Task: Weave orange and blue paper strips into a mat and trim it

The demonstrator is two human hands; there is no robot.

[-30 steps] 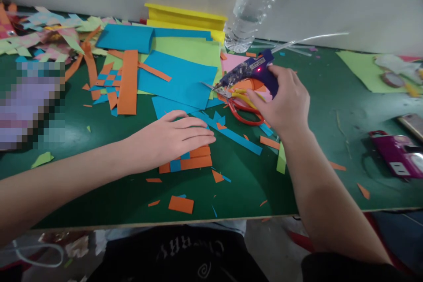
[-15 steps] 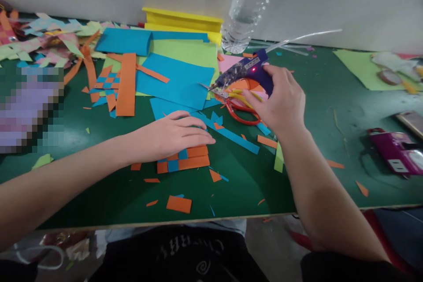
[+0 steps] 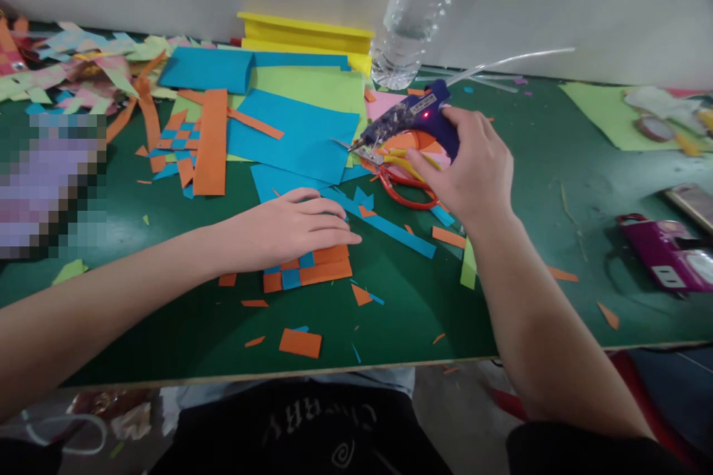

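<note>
My left hand [image 3: 301,226] lies flat, fingers stretched, over a woven piece of orange and blue paper [image 3: 323,267], hiding its upper part. My right hand [image 3: 479,159] is around the handle of a dark blue hot glue gun [image 3: 431,107] with a lit red light. From the gun's back end sticks a clear glue stick [image 3: 509,61], and its nozzle points left. Under the gun rest scissors [image 3: 409,197] with red and yellow handles, partly covered by it. Blue paper sheets [image 3: 295,133] are beyond my left hand, and a thin blue strip [image 3: 390,226] lies to its right.
A clear water bottle [image 3: 415,15] stands by the wall, near a folded yellow paper [image 3: 306,33]. Paper scraps [image 3: 89,67] heap at the back left. On the right are a purple device [image 3: 665,249] and a phone [image 3: 694,204]. Green table's front edge [image 3: 267,375] is close to my body.
</note>
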